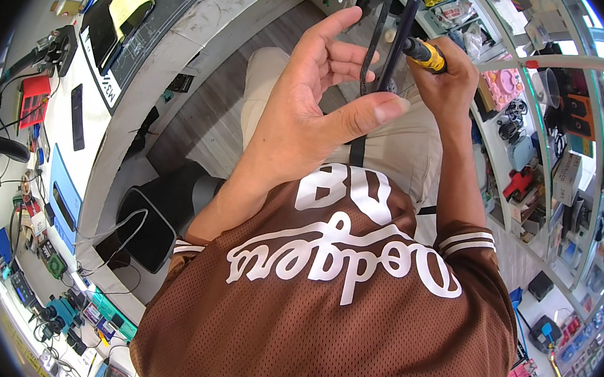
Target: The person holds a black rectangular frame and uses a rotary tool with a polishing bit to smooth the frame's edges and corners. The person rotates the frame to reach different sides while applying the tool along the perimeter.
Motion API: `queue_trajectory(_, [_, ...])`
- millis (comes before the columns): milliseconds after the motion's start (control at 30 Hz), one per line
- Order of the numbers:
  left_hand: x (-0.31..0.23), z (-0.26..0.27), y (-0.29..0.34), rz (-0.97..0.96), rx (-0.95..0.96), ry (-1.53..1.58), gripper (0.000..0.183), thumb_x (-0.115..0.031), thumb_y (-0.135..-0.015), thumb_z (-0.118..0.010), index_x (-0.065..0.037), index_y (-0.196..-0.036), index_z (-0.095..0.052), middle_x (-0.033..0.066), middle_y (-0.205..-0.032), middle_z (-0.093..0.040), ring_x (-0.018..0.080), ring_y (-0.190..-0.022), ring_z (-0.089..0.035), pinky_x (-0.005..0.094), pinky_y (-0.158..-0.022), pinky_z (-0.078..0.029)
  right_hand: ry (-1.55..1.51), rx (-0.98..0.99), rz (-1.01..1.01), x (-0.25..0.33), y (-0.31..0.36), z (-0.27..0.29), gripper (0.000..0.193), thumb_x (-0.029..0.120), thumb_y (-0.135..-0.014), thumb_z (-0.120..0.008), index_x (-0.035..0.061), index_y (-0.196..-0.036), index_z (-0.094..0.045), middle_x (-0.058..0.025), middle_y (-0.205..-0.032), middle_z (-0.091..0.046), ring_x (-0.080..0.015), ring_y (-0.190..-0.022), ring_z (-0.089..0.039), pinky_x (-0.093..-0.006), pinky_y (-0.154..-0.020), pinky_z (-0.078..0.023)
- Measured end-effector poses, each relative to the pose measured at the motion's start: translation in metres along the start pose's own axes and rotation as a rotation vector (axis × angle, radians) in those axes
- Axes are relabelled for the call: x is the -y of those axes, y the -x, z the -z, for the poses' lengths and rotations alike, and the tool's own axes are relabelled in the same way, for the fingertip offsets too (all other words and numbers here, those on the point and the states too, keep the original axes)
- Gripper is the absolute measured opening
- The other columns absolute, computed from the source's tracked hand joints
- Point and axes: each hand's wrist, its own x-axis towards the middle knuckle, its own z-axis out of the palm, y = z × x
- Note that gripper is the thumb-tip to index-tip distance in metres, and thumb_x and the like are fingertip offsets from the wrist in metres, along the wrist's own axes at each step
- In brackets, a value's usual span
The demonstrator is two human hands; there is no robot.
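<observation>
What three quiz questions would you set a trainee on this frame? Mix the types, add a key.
1. Which hand grips the yellow-and-black hand tool?
2. True or false: the left hand is closed in a fist.
3. Choose one. In the picture, the two long dark bars lie:
A) to the left of the hand tool
B) to the right of the hand tool
C) below the hand tool

Key:
1. The right hand.
2. False; it is open.
3. A
</observation>
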Motion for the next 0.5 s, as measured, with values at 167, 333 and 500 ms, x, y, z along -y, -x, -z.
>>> queue_trajectory(167, [0.0007, -0.0007, -0.0002, -0.007, 0.008, -0.001, 0.089, -0.022, -0.084, -0.082, 0.002, -0.155, -0.034, 0.0116, -0.123, -0.06, 0.0187, -0.112, -0.059, 0.0351, -0.104, -0.045, 0.012, -0.001, 0.007, 0.0003, -0.0006, 0.0042, 0.025, 0.017, -0.071, -0.086, 0.0072, -0.082, -0.065, -0.0081, -0.072, -0.061, -0.0297, -0.065, -0.061, -0.0363, -0.06, -0.047])
queue_trajectory(333, [0.0019, -0.0013, -0.0006, -0.012, 0.021, 0.003, 0.091, -0.025, -0.084, -0.083, 0.002, -0.155, -0.034, 0.0119, -0.123, -0.06, 0.0189, -0.112, -0.059, 0.0354, -0.105, -0.045, 0.019, 0.001, 0.027, 0.0008, -0.0029, 0.0053, 0.025, 0.017, -0.071, -0.085, 0.0072, -0.082, -0.065, -0.0081, -0.073, -0.061, -0.0295, -0.067, -0.061, -0.0367, -0.061, -0.048])
queue_trajectory(500, [0.0003, -0.002, -0.0007, -0.011, 0.019, -0.002, 0.092, -0.028, -0.083, -0.085, 0.002, -0.155, -0.034, 0.0117, -0.122, -0.06, 0.0189, -0.112, -0.058, 0.0354, -0.106, -0.044, 0.023, 0.001, 0.029, -0.0012, -0.0038, 0.0051, 0.025, 0.018, -0.071, -0.085, 0.0074, -0.083, -0.066, -0.008, -0.074, -0.063, -0.03, -0.069, -0.063, -0.0373, -0.063, -0.049])
